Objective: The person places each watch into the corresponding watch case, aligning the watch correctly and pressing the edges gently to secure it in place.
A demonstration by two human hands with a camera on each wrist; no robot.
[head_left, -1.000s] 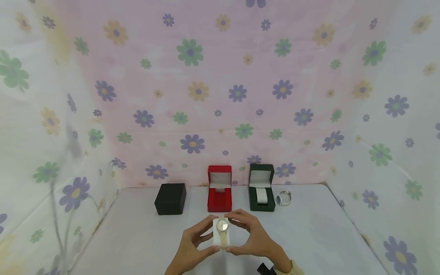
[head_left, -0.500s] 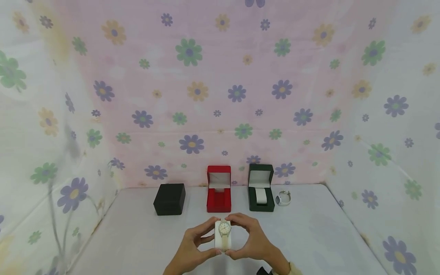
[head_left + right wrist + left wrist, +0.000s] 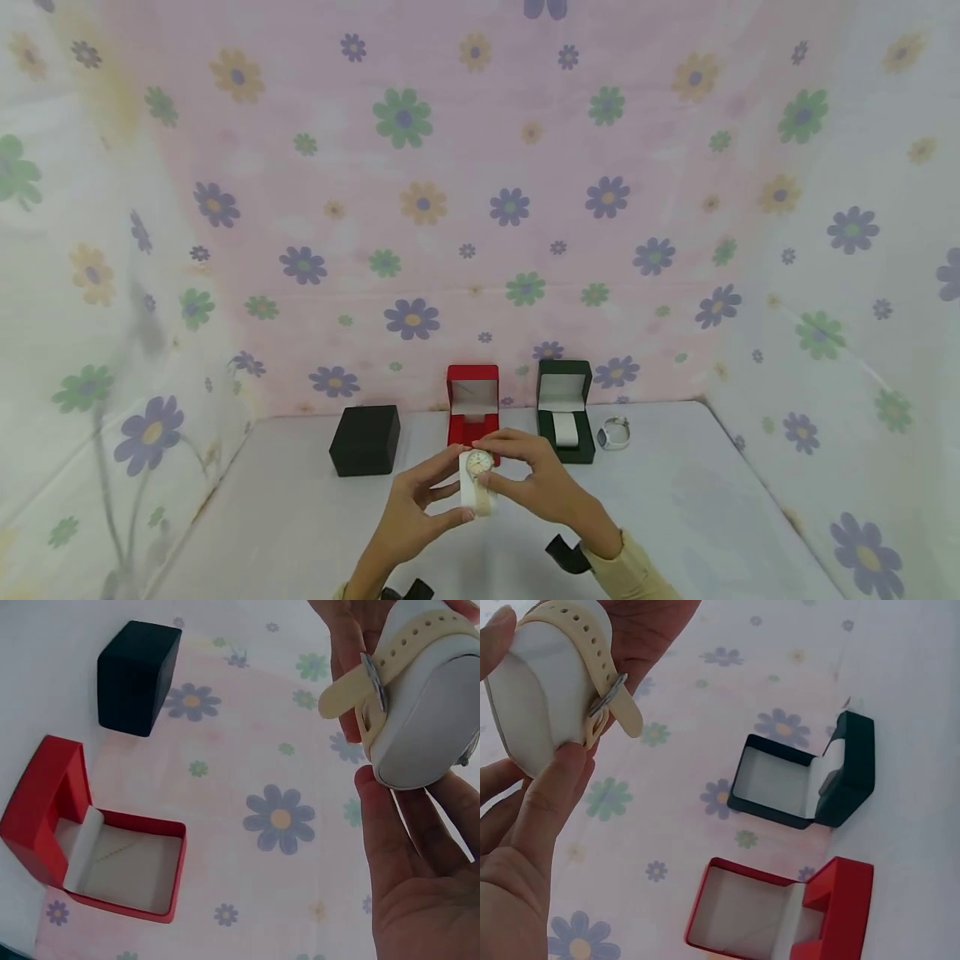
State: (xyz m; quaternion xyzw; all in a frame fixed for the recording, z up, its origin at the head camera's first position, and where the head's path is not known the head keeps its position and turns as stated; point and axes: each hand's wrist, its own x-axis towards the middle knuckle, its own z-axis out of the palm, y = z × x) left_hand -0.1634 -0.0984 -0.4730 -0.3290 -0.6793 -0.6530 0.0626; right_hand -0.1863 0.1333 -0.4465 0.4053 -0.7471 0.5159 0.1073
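Observation:
A wristwatch (image 3: 478, 463) with a cream strap is wrapped round a white watch cushion (image 3: 465, 492), held up in front of the boxes. My left hand (image 3: 416, 504) grips the cushion by its left side, thumb at the bottom and fingers at the top. My right hand (image 3: 543, 483) pinches the watch, its thumb across the strap just below the dial and its fingers at the upper edge. Both wrist views show the buckled, punched strap (image 3: 592, 652) on the cushion's back (image 3: 431, 727). In the head view the right thumb covers part of the strap.
An open red watch box (image 3: 473, 375) stands behind the hands. To its right are an open dark green watch box (image 3: 565, 367) with a white cushion (image 3: 566, 429) and a white watch (image 3: 615, 433). A closed black box (image 3: 365, 442) sits at left. Floral cloth surrounds the white table (image 3: 285, 517).
Both hands have lifted the watch and cushion up towards the red box. My right thumb has moved from the bottom edge onto the front of the watch. The boxes stay put.

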